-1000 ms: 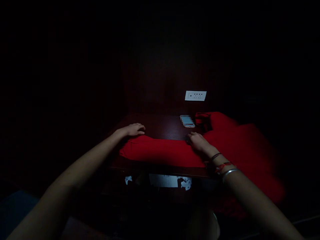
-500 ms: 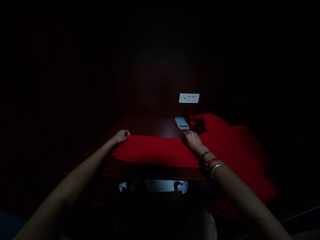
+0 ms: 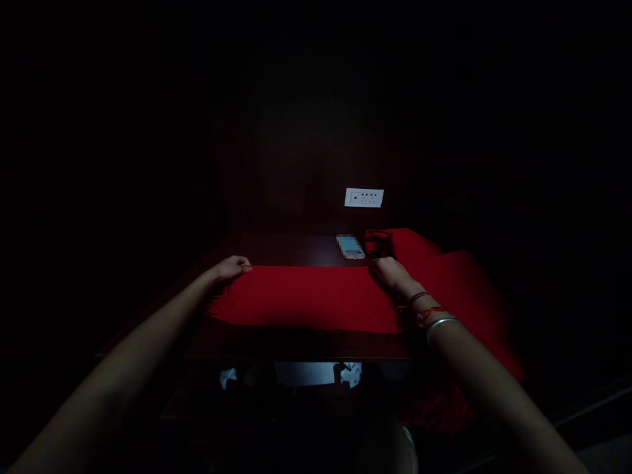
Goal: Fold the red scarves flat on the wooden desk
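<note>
A long red cloth [image 3: 316,296] lies as a flat band across the dark wooden table [image 3: 296,250], and more of it spreads in a loose heap on the right, hanging past the front edge. My left hand [image 3: 234,266] pinches the cloth's far left corner. At the far edge on the right, my right hand [image 3: 390,270], with bracelets at its wrist, is closed on the cloth; its fingertips are partly hidden. Between the hands the far edge runs straight.
Behind the cloth lies a phone [image 3: 350,246]. A white socket plate [image 3: 364,197] is on the dark wall. Under the tabletop, a shelf holds a pale flat object [image 3: 305,373] and crumpled white pieces [image 3: 351,374]. The surroundings are very dark.
My right hand has moved a little right along the cloth's far edge, farther from my left hand, and that edge looks straighter. The view has shifted slightly to the right.
</note>
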`<state>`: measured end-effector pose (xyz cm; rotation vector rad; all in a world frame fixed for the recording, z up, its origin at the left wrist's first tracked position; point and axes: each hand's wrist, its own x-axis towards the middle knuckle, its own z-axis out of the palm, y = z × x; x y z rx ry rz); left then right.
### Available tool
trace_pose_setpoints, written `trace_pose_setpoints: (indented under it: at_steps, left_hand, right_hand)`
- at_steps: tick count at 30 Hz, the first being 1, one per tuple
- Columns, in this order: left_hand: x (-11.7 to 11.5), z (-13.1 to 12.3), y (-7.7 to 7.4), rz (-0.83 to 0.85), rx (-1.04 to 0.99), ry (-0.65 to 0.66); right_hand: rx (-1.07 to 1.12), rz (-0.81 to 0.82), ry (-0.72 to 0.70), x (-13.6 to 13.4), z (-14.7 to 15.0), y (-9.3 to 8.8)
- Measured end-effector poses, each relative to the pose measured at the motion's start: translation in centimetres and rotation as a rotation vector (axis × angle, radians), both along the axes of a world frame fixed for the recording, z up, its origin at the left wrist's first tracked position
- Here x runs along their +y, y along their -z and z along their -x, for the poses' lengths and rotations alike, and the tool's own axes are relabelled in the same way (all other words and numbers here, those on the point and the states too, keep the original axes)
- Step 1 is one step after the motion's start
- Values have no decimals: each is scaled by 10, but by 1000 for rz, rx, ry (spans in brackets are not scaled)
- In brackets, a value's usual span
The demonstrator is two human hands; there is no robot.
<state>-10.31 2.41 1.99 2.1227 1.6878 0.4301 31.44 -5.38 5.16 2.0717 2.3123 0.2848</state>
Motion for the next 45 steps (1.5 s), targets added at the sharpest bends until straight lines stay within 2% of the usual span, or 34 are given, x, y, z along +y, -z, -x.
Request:
trace_pose_setpoints:
  at_steps: [2, 4, 8, 11, 13, 15, 18, 22, 29, 32, 35, 38, 40, 42, 43, 45]
  left_hand:
    - [-2, 4, 1, 35, -117, -41]
    - [-2, 8, 0, 55, -140, -81]
    - [-5, 5, -11, 28, 142, -133]
    - [-17, -14, -12, -202, 357, -152]
    - [-31, -35, -4, -446, 405, -81]
    - [-44, -54, 9, -554, 390, 49]
    - [-57, -66, 29, -391, 359, 181]
    - [-58, -49, 38, -180, 397, 208]
    - [-47, -4, 33, -124, 520, 105]
    - [-41, 30, 22, -137, 613, -13]
    - [-45, 58, 5, -219, 690, -121]
    - [-66, 52, -9, -354, 670, -157]
    - [-84, 31, -8, -410, 591, -28]
    - [-100, 7, -1, -401, 517, 211]
    - [-106, -1, 5, -371, 490, 275]
    - [-114, -4, 16, -260, 478, 314]
  right_hand:
    - [-27, -5, -2, 2, 2, 2]
    - [-43, -10, -12, 3, 5, 4]
    - [-57, -77, -43, 0, 13, 6]
    - [-36, -237, -113, -10, 27, 11]
    - [37, -315, -192, -20, 42, 18]
    - [143, -289, -270, -32, 57, 28]
    - [241, -94, -339, -48, 73, 45]
    - [259, 115, -320, -56, 77, 58]
    - [241, 176, -289, -54, 77, 56]
    - [237, 179, -289, -54, 77, 56]
    - [231, 190, -278, -53, 76, 55]
    - [209, 163, -259, -51, 80, 53]
    - [207, 89, -275, -49, 87, 51]
    - [224, 44, -318, -49, 94, 52]
    - [231, 51, -335, -49, 97, 53]
    - [229, 91, -346, -51, 101, 57]
